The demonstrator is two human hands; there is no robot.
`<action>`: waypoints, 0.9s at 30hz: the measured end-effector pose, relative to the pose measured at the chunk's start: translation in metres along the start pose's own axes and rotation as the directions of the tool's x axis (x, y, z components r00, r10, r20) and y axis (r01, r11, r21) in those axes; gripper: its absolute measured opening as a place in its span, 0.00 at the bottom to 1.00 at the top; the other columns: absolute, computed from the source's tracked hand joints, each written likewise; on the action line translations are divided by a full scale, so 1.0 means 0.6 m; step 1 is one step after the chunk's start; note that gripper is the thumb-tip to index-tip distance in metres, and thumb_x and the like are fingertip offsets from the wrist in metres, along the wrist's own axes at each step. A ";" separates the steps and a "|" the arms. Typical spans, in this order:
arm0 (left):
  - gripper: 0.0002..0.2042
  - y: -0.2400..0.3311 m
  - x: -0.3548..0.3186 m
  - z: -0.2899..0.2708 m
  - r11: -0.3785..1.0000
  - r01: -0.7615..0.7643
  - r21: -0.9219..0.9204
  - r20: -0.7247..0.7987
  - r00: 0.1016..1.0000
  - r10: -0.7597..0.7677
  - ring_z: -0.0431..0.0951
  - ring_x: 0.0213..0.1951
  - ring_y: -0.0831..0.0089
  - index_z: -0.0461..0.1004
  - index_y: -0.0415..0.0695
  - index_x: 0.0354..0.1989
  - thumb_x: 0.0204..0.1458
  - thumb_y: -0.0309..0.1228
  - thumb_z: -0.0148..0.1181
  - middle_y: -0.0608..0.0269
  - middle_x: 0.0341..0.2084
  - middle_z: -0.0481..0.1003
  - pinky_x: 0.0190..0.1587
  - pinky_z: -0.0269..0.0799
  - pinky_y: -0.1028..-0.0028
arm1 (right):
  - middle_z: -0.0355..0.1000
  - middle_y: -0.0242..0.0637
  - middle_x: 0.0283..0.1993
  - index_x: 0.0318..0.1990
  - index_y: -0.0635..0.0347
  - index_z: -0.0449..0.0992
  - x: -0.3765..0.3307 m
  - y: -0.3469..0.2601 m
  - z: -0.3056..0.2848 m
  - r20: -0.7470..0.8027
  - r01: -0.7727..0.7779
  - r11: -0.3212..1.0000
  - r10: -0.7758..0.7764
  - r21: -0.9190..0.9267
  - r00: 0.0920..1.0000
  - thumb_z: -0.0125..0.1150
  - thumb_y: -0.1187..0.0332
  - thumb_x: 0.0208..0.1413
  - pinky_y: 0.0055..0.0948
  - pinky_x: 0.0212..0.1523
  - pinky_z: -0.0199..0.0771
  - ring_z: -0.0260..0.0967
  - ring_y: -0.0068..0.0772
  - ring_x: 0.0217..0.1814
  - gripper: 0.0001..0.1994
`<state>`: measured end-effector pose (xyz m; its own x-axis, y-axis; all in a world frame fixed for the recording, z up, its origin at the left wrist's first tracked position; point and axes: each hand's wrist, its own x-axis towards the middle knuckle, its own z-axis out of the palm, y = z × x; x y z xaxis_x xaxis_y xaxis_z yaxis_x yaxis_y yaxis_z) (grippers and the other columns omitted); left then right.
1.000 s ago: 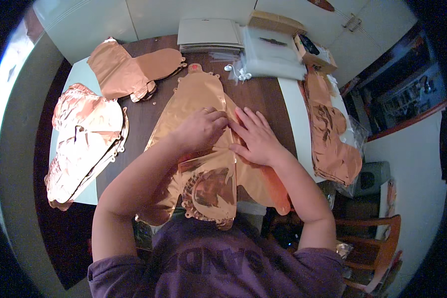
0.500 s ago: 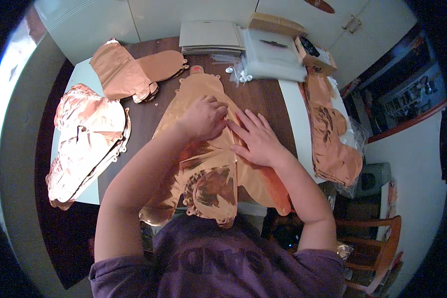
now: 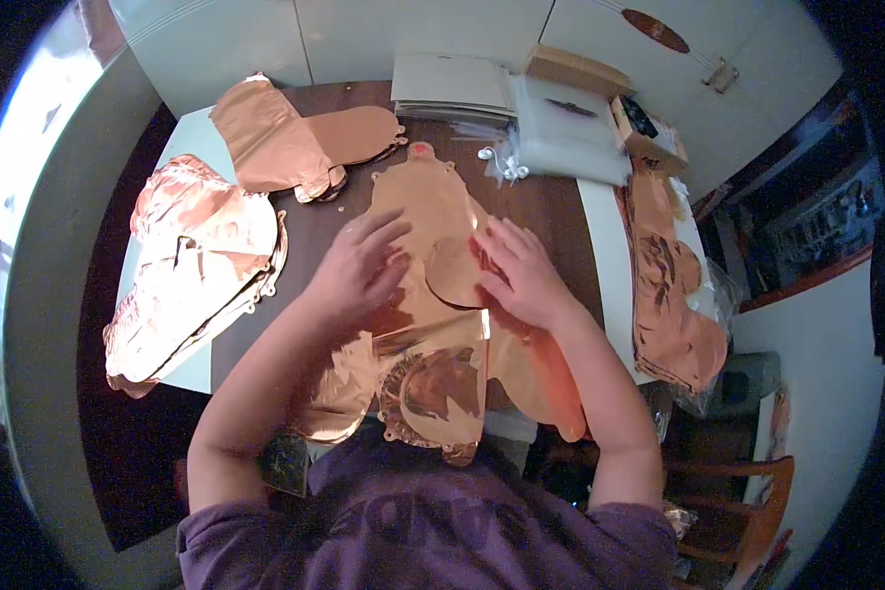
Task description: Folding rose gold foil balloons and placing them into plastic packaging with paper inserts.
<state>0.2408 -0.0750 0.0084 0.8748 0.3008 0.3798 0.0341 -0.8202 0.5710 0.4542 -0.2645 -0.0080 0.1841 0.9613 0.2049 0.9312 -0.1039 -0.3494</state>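
Note:
A flat, uninflated rose-gold foil balloon point(image 3: 418, 206) lies lengthwise on the table in front of me. Small tabs stick out along its edge. One rounded part of it is folded over as a flap point(image 3: 459, 272) across the middle. The shiny lower end point(image 3: 428, 379) hangs toward my shirt. My left hand point(image 3: 362, 264) is over the balloon's left side, fingers apart and slightly bent, holding nothing. On the right side, my right hand point(image 3: 521, 270) has its fingers spread beside the flap, the thumb at its edge.
More flat foil balloons lie in a shiny pile point(image 3: 202, 261) at left, a matte pile point(image 3: 285, 143) at far left and a stack point(image 3: 664, 285) at right. Cardboard sheets point(image 3: 450, 84), clear plastic bags point(image 3: 570, 128) and an open box point(image 3: 649, 133) stand along the back. A wooden chair point(image 3: 747, 472) is at lower right.
My left hand has let go of the foil and moved left, its fingers opening. The rounded flap now lies visible across the middle. The whole view has shifted slightly.

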 end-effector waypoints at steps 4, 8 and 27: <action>0.28 -0.018 -0.066 -0.023 0.981 -0.038 0.189 0.101 0.995 0.019 0.63 0.61 0.46 0.67 0.38 0.57 0.48 0.40 0.61 0.45 0.59 0.65 0.64 0.56 0.51 | 0.53 0.47 0.71 0.64 0.58 0.63 0.008 -0.005 0.026 0.036 0.056 0.992 -0.052 -0.115 0.998 0.55 0.55 0.58 0.54 0.71 0.44 0.46 0.50 0.74 0.28; 0.35 -0.019 -0.073 -0.003 0.951 -0.116 0.288 0.202 0.978 0.058 0.59 0.64 0.47 0.64 0.38 0.61 0.47 0.48 0.61 0.46 0.61 0.64 0.67 0.49 0.51 | 0.51 0.46 0.72 0.66 0.59 0.60 0.012 -0.019 0.022 0.079 0.037 0.990 -0.027 -0.134 0.996 0.52 0.54 0.60 0.53 0.72 0.41 0.43 0.49 0.76 0.29; 0.34 -0.018 -0.085 -0.005 0.980 -0.134 0.146 0.153 0.982 0.111 0.58 0.65 0.47 0.62 0.38 0.62 0.50 0.47 0.57 0.44 0.62 0.61 0.67 0.49 0.48 | 0.50 0.45 0.73 0.67 0.60 0.58 0.013 -0.012 0.026 0.088 0.048 0.980 -0.032 -0.193 0.996 0.51 0.52 0.60 0.52 0.72 0.43 0.43 0.49 0.75 0.31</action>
<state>0.1948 -0.0803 -0.0148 0.9366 0.1299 0.3254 -0.0130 -0.9151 0.4030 0.4442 -0.2522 -0.0182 0.1263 0.9828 0.1347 0.9821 -0.1048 -0.1563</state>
